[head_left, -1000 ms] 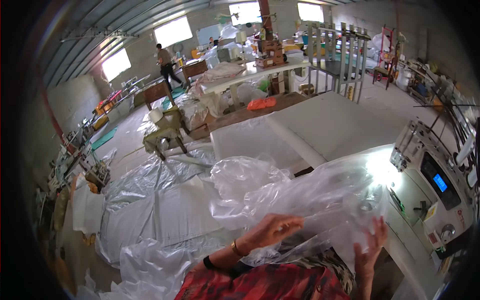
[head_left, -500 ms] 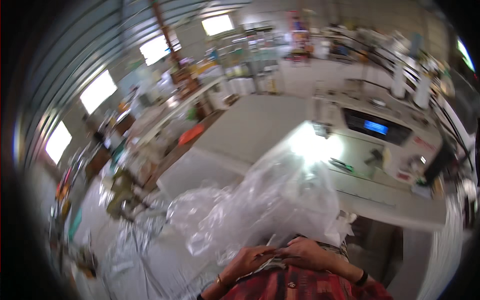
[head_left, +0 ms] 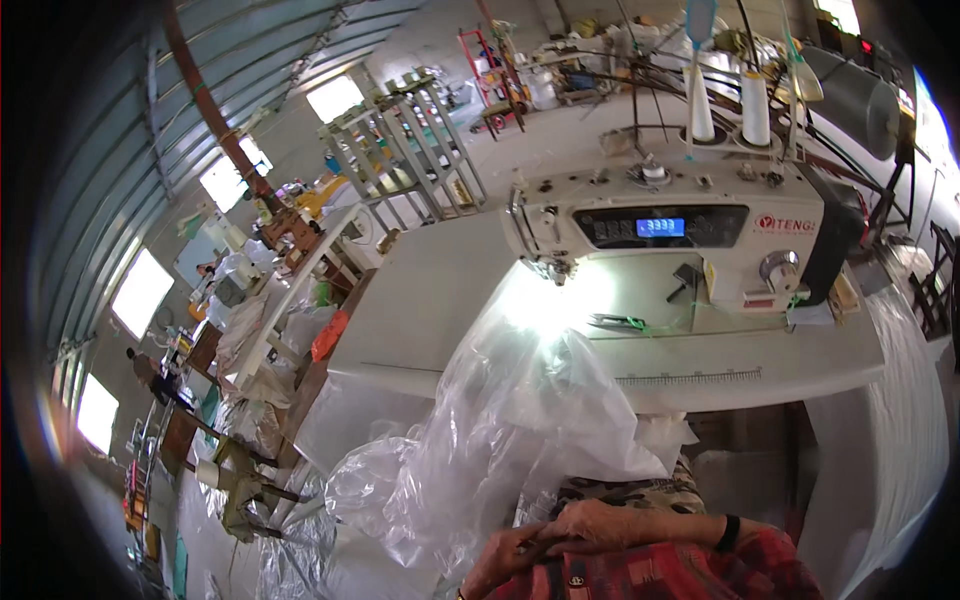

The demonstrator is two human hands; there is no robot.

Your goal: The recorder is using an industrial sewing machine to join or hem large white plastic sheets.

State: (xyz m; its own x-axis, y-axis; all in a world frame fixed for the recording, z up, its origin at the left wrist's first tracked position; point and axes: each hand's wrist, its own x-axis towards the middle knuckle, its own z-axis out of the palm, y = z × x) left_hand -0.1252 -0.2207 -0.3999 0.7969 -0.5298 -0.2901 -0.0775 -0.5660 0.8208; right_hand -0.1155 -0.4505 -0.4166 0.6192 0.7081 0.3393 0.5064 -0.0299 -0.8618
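Observation:
My left hand [head_left: 503,556] and my right hand [head_left: 597,524] rest together at my waist, in front of the red checked shirt. The right lies partly over the left. Their fingers are curled and overlap, and no object shows in them. Just beyond them, a crumpled clear plastic sheet [head_left: 500,430] drapes from the sewing machine [head_left: 665,215] over the table's front edge. Its upper end lies under the bright lamp by the needle area. Black thread snips [head_left: 618,322] with a green cord lie on the machine bed, right of the sheet.
The pale sewing table [head_left: 430,300] spans the front. White thread cones [head_left: 755,110] stand behind the machine. At left are an orange-red bag [head_left: 329,335], a wooden stool [head_left: 245,485] and heaped plastic. A grey metal rack [head_left: 410,150] stands farther back, and another person [head_left: 150,375] is far left.
My view has turned to the right, so the machine sits farther left in the picture. Both hands stay together at my waist, drawn slightly closer to my body. The plastic sheet still drapes the table edge.

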